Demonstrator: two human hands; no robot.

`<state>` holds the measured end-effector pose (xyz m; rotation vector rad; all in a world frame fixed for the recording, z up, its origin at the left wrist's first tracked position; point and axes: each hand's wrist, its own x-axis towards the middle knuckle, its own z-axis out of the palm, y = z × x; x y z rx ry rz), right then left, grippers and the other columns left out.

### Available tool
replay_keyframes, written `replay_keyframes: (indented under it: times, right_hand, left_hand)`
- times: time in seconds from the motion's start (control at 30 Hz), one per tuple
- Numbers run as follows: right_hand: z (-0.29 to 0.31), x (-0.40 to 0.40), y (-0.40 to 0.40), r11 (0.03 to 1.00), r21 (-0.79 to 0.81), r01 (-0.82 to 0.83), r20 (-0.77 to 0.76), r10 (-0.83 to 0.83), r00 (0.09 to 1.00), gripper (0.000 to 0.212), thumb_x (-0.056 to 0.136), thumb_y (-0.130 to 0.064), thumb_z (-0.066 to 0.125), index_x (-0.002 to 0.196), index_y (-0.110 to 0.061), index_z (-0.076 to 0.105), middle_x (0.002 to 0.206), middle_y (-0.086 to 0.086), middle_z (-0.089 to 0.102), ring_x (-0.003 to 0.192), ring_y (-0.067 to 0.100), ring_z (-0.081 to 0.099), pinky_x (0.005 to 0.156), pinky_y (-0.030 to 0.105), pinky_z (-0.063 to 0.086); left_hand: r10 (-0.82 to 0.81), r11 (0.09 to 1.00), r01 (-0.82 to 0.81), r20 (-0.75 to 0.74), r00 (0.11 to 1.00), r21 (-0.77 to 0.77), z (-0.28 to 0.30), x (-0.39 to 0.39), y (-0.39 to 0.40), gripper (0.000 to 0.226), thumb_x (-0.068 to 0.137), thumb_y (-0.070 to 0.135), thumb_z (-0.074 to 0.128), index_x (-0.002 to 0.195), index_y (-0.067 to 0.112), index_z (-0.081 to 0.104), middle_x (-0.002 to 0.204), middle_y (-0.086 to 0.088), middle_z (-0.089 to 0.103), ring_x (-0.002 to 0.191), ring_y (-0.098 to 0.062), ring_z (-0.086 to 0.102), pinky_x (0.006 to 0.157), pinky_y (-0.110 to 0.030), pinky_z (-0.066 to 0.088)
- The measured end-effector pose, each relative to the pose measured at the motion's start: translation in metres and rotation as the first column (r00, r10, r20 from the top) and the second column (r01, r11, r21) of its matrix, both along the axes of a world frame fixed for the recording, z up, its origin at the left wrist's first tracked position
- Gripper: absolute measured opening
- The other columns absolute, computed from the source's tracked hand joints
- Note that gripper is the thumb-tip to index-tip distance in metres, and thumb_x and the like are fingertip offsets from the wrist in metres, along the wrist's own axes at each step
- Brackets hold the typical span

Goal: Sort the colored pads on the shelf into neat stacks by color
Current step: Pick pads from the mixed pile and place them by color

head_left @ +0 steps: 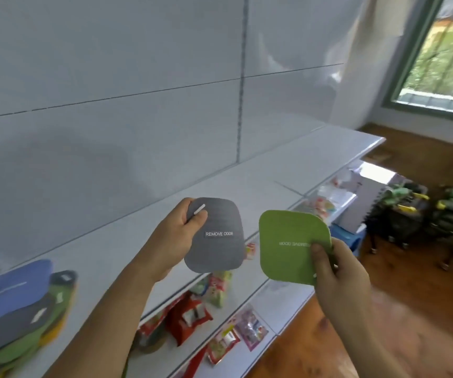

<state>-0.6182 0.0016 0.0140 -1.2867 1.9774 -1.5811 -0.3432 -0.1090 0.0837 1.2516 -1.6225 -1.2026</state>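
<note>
Two pads are held up above the front edge of the white shelf [127,241], one in each hand. The left hand [181,233] grips a grey pad [217,252] by its upper left corner: the thumb lies across the pad's face next to a small white tag, and the other fingers are curled behind it. The label "REMOVE ODOR" reads upright on this pad. The right hand [340,271] pinches a green pad [288,241] at its lower right corner, thumb on the face and fingers behind; its label reads upside down. The two pads are close side by side and do not touch, the grey one to the left.

At the left end of the shelf, near the front edge, lies a loose pile [18,312] of overlapping pads. A blue pad [15,287] is on top, with dark grey, green and yellow-orange pads fanned out beneath it. The pile is blurred, so the count cannot be told.

Below the shelf's front edge, a lower shelf [282,301] carries snack packets [190,315] in red, green and pink wrappers. To the right are a wooden floor [411,290] and a window [446,50].
</note>
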Motion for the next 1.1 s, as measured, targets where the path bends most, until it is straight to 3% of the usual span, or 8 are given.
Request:
replay_keyframes:
  times: [0.1,0.23,0.43,0.7,0.83,0.93,1.03,1.1]
  right_hand:
    - [0.000,-0.057,0.015,0.997,-0.022,0.080,0.042,-0.079,0.996,0.012,0.106,-0.029,0.055,0.102,-0.034,0.065,0.087,-0.019,0.068,0.077,0.008,0.063,0.061,0.034,0.049]
    - [-0.005,-0.118,0.020,0.985,-0.029,0.172,0.081,-0.169,0.982,0.012,0.105,-0.033,0.055,0.105,-0.038,0.066,0.086,-0.012,0.069,0.080,0.018,0.065,0.067,0.049,0.056]
    - [-0.013,-0.184,-0.013,0.970,-0.047,0.237,0.099,-0.231,0.968,0.014,0.106,-0.031,0.055,0.107,-0.038,0.067,0.085,-0.010,0.071,0.075,0.019,0.065,0.063,0.050,0.056]
    - [-0.004,-0.263,-0.129,0.983,-0.046,0.178,0.048,-0.176,0.983,0.017,0.106,-0.027,0.056,0.109,-0.038,0.068,0.090,-0.015,0.072,0.081,0.009,0.066,0.065,0.040,0.054]
    - [0.007,-0.292,-0.196,0.993,-0.038,0.113,-0.007,-0.113,0.994,0.015,0.107,-0.029,0.054,0.107,-0.036,0.067,0.087,-0.013,0.071,0.079,0.012,0.065,0.066,0.044,0.056]
    - [0.007,-0.308,-0.245,0.998,-0.009,0.056,-0.035,-0.056,0.998,0.013,0.107,-0.031,0.053,0.105,-0.036,0.066,0.082,-0.012,0.068,0.072,0.012,0.062,0.063,0.049,0.056]
    - [0.003,-0.322,-0.296,1.000,0.015,0.001,-0.070,0.000,0.998,0.013,0.107,-0.031,0.053,0.109,-0.033,0.066,0.080,-0.014,0.068,0.074,0.009,0.063,0.064,0.042,0.053]
    - [0.000,-0.331,-0.331,0.997,0.032,-0.068,-0.082,0.071,0.994,0.013,0.106,-0.033,0.052,0.109,-0.031,0.065,0.080,-0.009,0.069,0.075,0.017,0.065,0.065,0.043,0.054]
  left_hand:
    - [-0.056,0.998,0.056,0.016,0.998,-0.029,-0.001,-0.068,-0.005,0.014,0.108,0.044,0.053,0.108,0.042,0.067,0.110,0.009,0.074,0.109,-0.023,0.070,0.100,-0.059,0.054]
    - [-0.115,0.992,0.116,0.030,0.993,-0.057,-0.001,-0.144,-0.015,0.014,0.108,0.040,0.055,0.108,0.038,0.068,0.107,0.008,0.075,0.105,-0.020,0.071,0.096,-0.057,0.056]
    - [-0.080,0.993,0.077,-0.032,0.996,-0.091,-0.010,-0.229,-0.065,0.011,0.106,0.034,0.061,0.107,0.033,0.072,0.104,0.009,0.078,0.101,-0.020,0.072,0.095,-0.056,0.056]
    - [-0.047,0.999,0.044,-0.133,0.990,-0.021,-0.031,-0.310,-0.174,0.013,0.107,0.038,0.057,0.104,0.039,0.070,0.104,0.010,0.076,0.106,-0.022,0.070,0.098,-0.056,0.055]
    - [0.003,1.000,0.001,-0.157,0.988,0.026,-0.034,-0.326,-0.229,0.013,0.106,0.041,0.056,0.103,0.041,0.069,0.107,0.010,0.076,0.110,-0.022,0.069,0.103,-0.058,0.054]
    - [0.087,0.995,-0.079,-0.156,0.984,0.057,-0.041,-0.330,-0.264,0.014,0.105,0.043,0.056,0.104,0.040,0.070,0.110,0.005,0.075,0.113,-0.027,0.068,0.104,-0.059,0.051]
    - [0.187,0.980,-0.174,-0.152,0.970,0.099,-0.048,-0.331,-0.288,0.014,0.107,0.040,0.056,0.104,0.039,0.070,0.110,0.005,0.075,0.113,-0.026,0.067,0.102,-0.055,0.052]
    - [0.254,0.964,-0.240,-0.133,0.958,0.114,-0.051,-0.333,-0.301,0.014,0.107,0.037,0.056,0.106,0.036,0.070,0.109,0.007,0.075,0.111,-0.025,0.068,0.099,-0.052,0.054]
